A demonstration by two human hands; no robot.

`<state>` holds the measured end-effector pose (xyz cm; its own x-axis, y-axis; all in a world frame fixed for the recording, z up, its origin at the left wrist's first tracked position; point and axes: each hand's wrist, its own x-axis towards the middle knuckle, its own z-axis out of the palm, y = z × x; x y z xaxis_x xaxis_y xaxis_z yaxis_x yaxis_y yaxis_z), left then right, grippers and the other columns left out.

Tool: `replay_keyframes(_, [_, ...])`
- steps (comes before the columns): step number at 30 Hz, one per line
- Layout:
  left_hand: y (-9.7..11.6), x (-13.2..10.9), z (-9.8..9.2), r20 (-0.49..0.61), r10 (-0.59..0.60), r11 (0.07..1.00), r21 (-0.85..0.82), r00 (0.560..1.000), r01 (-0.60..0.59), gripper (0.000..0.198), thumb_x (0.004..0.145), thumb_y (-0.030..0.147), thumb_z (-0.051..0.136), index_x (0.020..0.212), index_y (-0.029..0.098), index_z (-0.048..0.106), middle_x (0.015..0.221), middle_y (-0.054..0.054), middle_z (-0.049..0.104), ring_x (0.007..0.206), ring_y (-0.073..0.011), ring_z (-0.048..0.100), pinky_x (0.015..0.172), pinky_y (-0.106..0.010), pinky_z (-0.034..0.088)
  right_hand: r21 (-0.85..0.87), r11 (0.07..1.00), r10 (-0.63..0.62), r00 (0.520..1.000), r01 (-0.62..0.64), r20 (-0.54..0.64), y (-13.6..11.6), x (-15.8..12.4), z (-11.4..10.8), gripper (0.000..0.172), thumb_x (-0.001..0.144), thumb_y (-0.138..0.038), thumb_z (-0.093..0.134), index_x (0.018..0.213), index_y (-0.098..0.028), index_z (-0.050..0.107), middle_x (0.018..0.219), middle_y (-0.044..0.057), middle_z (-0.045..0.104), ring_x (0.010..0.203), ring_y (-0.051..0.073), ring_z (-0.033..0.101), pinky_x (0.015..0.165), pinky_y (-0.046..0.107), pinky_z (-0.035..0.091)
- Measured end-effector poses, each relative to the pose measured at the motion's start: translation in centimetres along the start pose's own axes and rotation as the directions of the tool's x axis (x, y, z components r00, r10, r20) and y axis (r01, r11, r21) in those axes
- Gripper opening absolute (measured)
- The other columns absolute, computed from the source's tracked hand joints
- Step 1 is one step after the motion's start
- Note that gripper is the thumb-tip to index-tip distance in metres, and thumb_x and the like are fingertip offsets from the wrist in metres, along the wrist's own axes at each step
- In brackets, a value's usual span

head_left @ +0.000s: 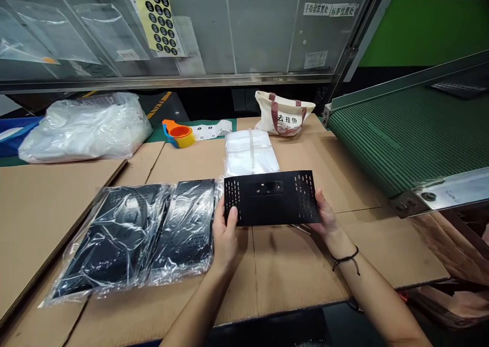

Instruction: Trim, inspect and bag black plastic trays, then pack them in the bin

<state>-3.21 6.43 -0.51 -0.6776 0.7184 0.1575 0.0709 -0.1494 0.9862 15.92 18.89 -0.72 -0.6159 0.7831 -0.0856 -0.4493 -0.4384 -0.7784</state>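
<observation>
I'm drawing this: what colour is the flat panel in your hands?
The panel is black with slot rows; head view.

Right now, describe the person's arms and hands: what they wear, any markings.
Left hand and right hand are bare, no gloves, no ring in view. No sleeve shows on either forearm. The right wrist wears a thin black cord bracelet with a loose end hanging; the left wrist wears nothing.
</observation>
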Motion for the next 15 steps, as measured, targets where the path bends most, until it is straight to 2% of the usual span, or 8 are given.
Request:
replay_keyframes(3, [-0.2, 0.1, 0.0, 0.007, 0.022, 1.0, 0.018, 1.0, -0.022, 0.046, 0.089, 0.044, 0.055, 0.13, 0.024, 0.055, 0.132, -0.007, 0.056, 0.128, -0.0252, 0.045, 0.114, -0.039, 0.026, -0.055, 0.997, -0.058, 0.995, 0.054, -0.076, -0.1, 0.2, 0.3, 0.042, 0.07, -0.06, 0.071, 0.091, -0.024, 0.072, 0.092, 0.003, 0.077, 0.093, 0.023, 0.071, 0.089, 0.039, 0.056])
replay_keyframes(6, [-0.4, 0.1, -0.1, 0.009, 0.087, 0.99, 0.107, 0.996, -0.088, 0.046, 0.089, 0.047, 0.054, 0.129, 0.024, 0.055, 0.127, -0.008, 0.055, 0.123, -0.0253, 0.046, 0.112, -0.04, 0.027, -0.119, 0.99, -0.1, 0.982, 0.081, -0.158, -0.3, 0.5, 0.6, 0.039, 0.068, -0.054, 0.075, 0.089, -0.022, 0.071, 0.087, 0.003, 0.076, 0.086, 0.022, 0.072, 0.082, 0.035, 0.058])
replay_keyframes(9, [-0.5, 0.1, -0.3, 0.009, 0.156, 0.962, 0.225, 0.988, -0.154, 0.048, 0.089, 0.05, 0.051, 0.129, 0.024, 0.054, 0.12, -0.008, 0.055, 0.117, -0.0257, 0.048, 0.108, -0.041, 0.03, -0.186, 0.98, -0.103, 0.98, 0.071, -0.168, -0.2, 0.7, 0.7, 0.043, 0.066, -0.055, 0.077, 0.089, -0.02, 0.069, 0.086, 0.004, 0.076, 0.087, 0.024, 0.071, 0.082, 0.038, 0.057])
replay_keyframes(11, [-0.6, 0.1, -0.4, 0.017, 0.18, 0.947, 0.269, 0.983, -0.178, 0.048, 0.09, 0.052, 0.048, 0.128, 0.023, 0.054, 0.117, -0.009, 0.054, 0.115, -0.0259, 0.048, 0.107, -0.042, 0.032, -0.3, 0.946, -0.175, 0.971, 0.121, -0.16, -0.1, 0.6, 0.6, 0.044, 0.066, -0.056, 0.076, 0.091, -0.02, 0.068, 0.088, 0.004, 0.075, 0.087, 0.024, 0.07, 0.084, 0.038, 0.056])
replay_keyframes(13, [-0.8, 0.1, -0.5, 0.029, 0.191, 0.938, 0.287, 0.981, -0.192, 0.05, 0.089, 0.056, 0.046, 0.126, 0.023, 0.054, 0.116, -0.009, 0.052, 0.117, -0.0269, 0.047, 0.106, -0.044, 0.032, -0.493, 0.844, -0.31, 0.942, 0.211, -0.127, 0.0, 0.5, 0.3, 0.039, 0.069, -0.051, 0.076, 0.092, -0.021, 0.067, 0.089, 0.003, 0.074, 0.087, 0.023, 0.069, 0.085, 0.039, 0.054])
replay_keyframes(15, [-1.1, 0.1, -0.5, 0.039, 0.176, 0.952, 0.249, 0.984, -0.18, 0.056, 0.087, 0.062, 0.045, 0.127, 0.024, 0.053, 0.12, -0.01, 0.049, 0.122, -0.0285, 0.044, 0.109, -0.046, 0.03, -0.695, 0.637, -0.464, 0.886, 0.332, -0.002, 0.0, 0.3, -0.1, 0.032, 0.074, -0.042, 0.074, 0.098, -0.023, 0.066, 0.095, 0.004, 0.073, 0.092, 0.024, 0.067, 0.089, 0.041, 0.052])
